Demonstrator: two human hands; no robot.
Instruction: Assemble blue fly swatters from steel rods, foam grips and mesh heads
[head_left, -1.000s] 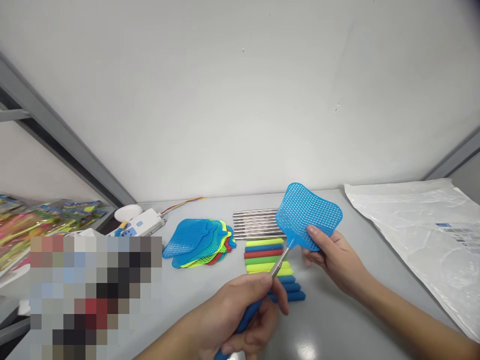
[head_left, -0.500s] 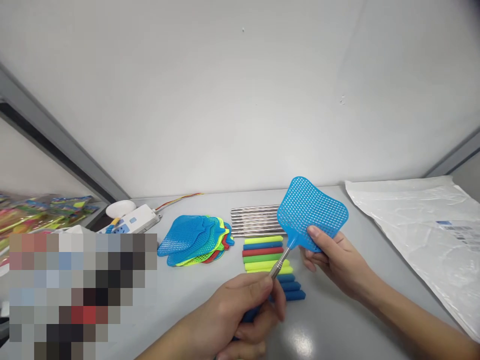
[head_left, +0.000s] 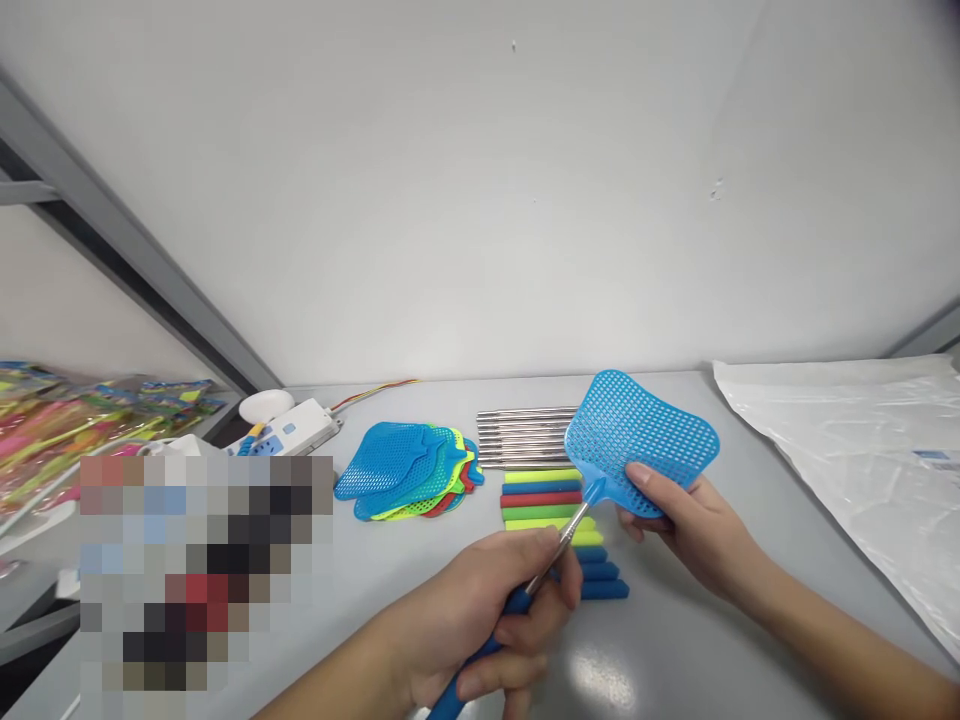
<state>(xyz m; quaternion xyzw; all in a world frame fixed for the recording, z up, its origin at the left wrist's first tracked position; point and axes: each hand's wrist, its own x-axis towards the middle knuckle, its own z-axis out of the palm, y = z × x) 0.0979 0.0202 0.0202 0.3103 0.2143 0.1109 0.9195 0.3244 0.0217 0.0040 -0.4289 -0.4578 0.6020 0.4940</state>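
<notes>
– What's in the left hand point(head_left: 499, 610)?
– A blue handle point(head_left: 450, 697). The fingers curl round it, and the thumb and forefinger pinch the metal rod point(head_left: 575, 522) coming out of its upper end.

– And the right hand point(head_left: 679, 510)?
– That one pinches a blue swatter head point(head_left: 637, 430) by its near edge, thumb flat on the mesh, fingers tucked behind it.

– Where is the swatter head, exactly?
– Up off the table point(head_left: 675, 650), right of the middle, tilted, with its neck pointing down and left. The tip of the rod meets that neck.

– What lies behind the hands?
– A row of coloured handles point(head_left: 540, 512), yellow, blue, red and green, partly hidden by the left hand. Just beyond it is a bundle of metal rods point(head_left: 525, 440), their right ends covered by the swatter head.

– Anything to the sides?
– On the left, a pile of mesh heads point(head_left: 405, 470), blue ones on top, and farther left a white power strip point(head_left: 300, 430). On the right, a big white plastic bag point(head_left: 840, 430) lies flat.
</notes>
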